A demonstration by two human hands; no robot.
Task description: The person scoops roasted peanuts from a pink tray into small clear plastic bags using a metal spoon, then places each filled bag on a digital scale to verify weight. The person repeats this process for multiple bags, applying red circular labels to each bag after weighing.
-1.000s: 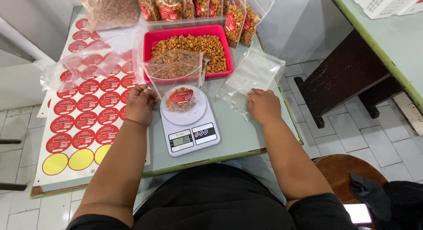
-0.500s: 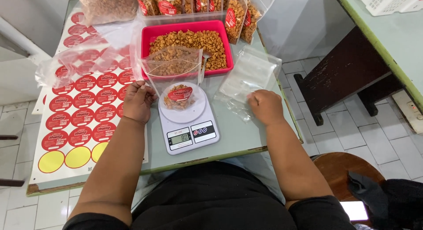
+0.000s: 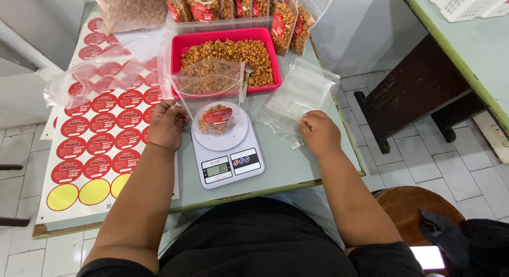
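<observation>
Left hand (image 3: 167,124), fingers curled, pinches the edge of a clear plastic pouch w/ round red label (image 3: 214,104) standing part-filled on a white digital kitchen scale (image 3: 225,149); right hand (image 3: 318,132) rests closed on a stack of empty clear bags (image 3: 299,99). Pouch looks top-heavy (red plastic tray of fried snack (image 3: 228,59) just behind); a loose pinch could tip it, spilling contents.
</observation>
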